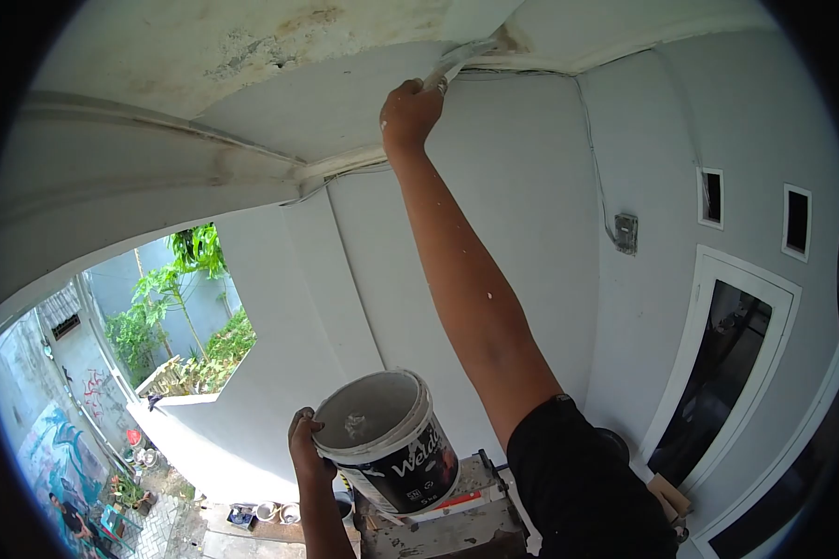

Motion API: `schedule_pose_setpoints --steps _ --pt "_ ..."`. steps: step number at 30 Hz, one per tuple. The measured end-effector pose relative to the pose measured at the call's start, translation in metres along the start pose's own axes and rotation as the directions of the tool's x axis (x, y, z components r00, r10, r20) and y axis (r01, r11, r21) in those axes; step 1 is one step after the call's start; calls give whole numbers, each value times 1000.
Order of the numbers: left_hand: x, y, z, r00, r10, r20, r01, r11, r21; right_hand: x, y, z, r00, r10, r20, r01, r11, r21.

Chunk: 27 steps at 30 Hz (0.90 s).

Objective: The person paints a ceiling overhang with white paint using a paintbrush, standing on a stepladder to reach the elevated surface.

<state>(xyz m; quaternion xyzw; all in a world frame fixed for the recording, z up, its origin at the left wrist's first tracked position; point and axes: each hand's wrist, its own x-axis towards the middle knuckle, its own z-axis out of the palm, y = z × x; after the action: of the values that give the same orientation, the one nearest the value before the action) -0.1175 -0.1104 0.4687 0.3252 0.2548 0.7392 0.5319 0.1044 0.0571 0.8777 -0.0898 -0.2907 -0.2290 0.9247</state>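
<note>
My right hand (410, 116) is raised at arm's length, its fingers wrapped round the handle of a putty knife (459, 60). The knife's wide blade lies against the ceiling (345, 79), close to a brownish patch near the wall. Lower down, my left hand (309, 449) grips the rim of a black and white paint bucket (403, 466). The bucket tilts a little, with its opening towards me. Greyish-white residue coats its inside, and a small lump of white paste clings there.
Beneath the bucket is a stained platform (438, 536) with a red and white strip on it. Cables (589, 140) run along the wall top to a grey box (626, 233). A white-framed door (718, 373) stands right. Through the opening at left, a person (75, 522) and plants (182, 303) show.
</note>
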Motion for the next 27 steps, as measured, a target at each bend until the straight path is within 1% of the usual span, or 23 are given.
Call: schedule_pose_setpoints --steps 1,3,5,6,8,9,10,11,13,14,16,17,19,21,22,23,25,27 --pt "2 -1 -2 1000 0 1 0 1000 8 3 -10 -2 961 236 145 -251 964 90" --pt "1 -1 -3 1000 -6 5 6 1000 20 -4 -12 -17 848 438 299 -493 859 136" --pt "0 0 6 1000 -9 -15 9 1000 1 -9 -11 -44 797 322 511 -381 925 11" --pt "1 -2 8 1000 -14 -11 14 1000 -1 -6 -10 -55 798 321 511 -376 926 6" --pt "-1 1 4 999 -24 34 23 1000 19 -5 -13 -79 730 265 629 -282 956 -76" --pt "-1 1 2 999 -27 37 26 999 18 -5 -21 -87 732 265 628 -279 957 -79" --pt "-2 1 1 998 -24 62 23 1000 17 -5 -31 -94 702 405 585 -453 888 -72" --pt "-2 1 0 996 -18 88 17 1000 15 -4 -38 -97 648 535 543 -610 791 -51" --pt "-1 0 1 997 -22 77 21 1000 17 -7 11 -61 844 380 378 -415 910 12" --pt "0 0 0 998 -26 59 24 999 20 0 13 -51 816 431 384 -483 874 45" --pt "5 -5 -11 998 -9 57 7 999 40 3 18 -29 782 488 389 -555 828 76" --pt "6 -4 -8 998 9 59 -12 999 51 3 14 -15 809 442 388 -496 867 46" --pt "1 -4 -1 999 22 27 -23 999 39 -4 17 -17 829 401 390 -440 898 9" --pt "-2 -3 2 999 33 -3 -33 999 28 -7 -13 -58 815 239 528 -247 967 -56" --pt "0 -4 0 1000 4 1 -4 1000 14 -7 -9 -70 816 238 527 -245 968 -59" --pt "1 -4 -1 1000 -24 5 24 1000 2 -6 -6 -82 791 339 509 -375 926 -33" --pt "1 -3 0 1000 -20 9 19 1000 8 4 2 -83 755 425 499 -492 870 3" --pt "-2 -1 2 1000 -23 4 23 999 22 25 -2 -68 706 530 470 -637 765 94"
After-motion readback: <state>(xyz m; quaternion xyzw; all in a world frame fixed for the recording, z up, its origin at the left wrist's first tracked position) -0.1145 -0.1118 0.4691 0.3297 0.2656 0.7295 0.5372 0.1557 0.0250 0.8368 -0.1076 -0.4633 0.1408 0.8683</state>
